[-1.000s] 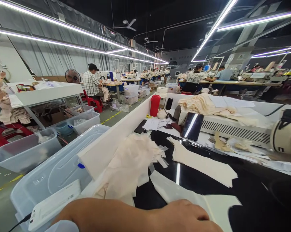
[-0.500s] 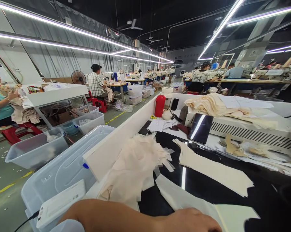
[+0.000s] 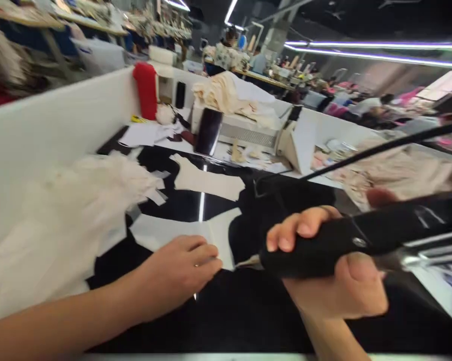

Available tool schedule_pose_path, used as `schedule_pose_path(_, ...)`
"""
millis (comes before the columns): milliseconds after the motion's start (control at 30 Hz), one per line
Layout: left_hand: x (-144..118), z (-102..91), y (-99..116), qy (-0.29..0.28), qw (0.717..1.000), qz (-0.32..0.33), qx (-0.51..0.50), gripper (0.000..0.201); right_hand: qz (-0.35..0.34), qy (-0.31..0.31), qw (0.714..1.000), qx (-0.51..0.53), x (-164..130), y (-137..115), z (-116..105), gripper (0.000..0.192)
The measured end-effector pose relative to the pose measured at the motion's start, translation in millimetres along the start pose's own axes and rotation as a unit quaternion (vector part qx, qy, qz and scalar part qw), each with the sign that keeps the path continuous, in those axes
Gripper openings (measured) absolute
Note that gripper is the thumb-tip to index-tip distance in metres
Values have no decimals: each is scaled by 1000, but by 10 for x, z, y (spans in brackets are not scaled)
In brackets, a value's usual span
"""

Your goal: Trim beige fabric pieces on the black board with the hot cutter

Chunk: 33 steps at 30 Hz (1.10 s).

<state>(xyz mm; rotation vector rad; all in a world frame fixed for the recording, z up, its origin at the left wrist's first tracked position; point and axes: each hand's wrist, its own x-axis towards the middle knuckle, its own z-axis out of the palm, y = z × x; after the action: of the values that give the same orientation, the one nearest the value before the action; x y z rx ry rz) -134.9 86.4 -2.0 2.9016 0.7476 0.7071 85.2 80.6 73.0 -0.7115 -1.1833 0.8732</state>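
My left hand [image 3: 188, 260] rests at the near edge of a pale fabric piece [image 3: 169, 231] on the black tabletop [image 3: 218, 311]. Its fingers are bent and close together on that edge; the thumb is mostly hidden. My right hand [image 3: 334, 281] is wrapped round a thick black handle-like part [image 3: 316, 250], which has a small screw on its side and reaches off to the right. This part hangs above the table and is blurred. Farther back lies another cream fabric piece [image 3: 211, 179], flat and untouched by either hand.
A heap of cream fabric [image 3: 68, 205] covers the table's left side beside a white side wall [image 3: 60, 108]. At the back stand a red bottle [image 3: 146, 90], a phone [image 3: 209, 131] and a vented white box [image 3: 252, 133]. A thin black rod [image 3: 380, 149] crosses the right side, before more fabric [image 3: 402, 168].
The view has turned right and down towards the table. My right hand has come into view, gripping the black part. My left hand now shows in full at the pale fabric piece.
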Motion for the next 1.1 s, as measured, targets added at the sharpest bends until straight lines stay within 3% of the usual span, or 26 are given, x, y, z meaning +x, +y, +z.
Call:
schedule_pose_path(133,-15,11,-54,11,1000,15,-9,27,-24,-5,998,60,-33,-7,106,45)
schedule_pose_path(267,-19,-12,-44,4,1000,20,4,29,-20,-29,998,53,-94,-6,140,45)
schedule_pose_path(533,-74,-6,-76,-19,1000,20,-9,26,-77,41,995,47,-38,133,70,45)
schedule_pose_path(833,-23,-81,-63,3,999,31,-2,25,-80,24,991,105,-71,137,183,48)
schedule_pose_path(1100,38,-69,-41,-23,999,17,-24,21,-104,20,989,104,-102,216,249,39)
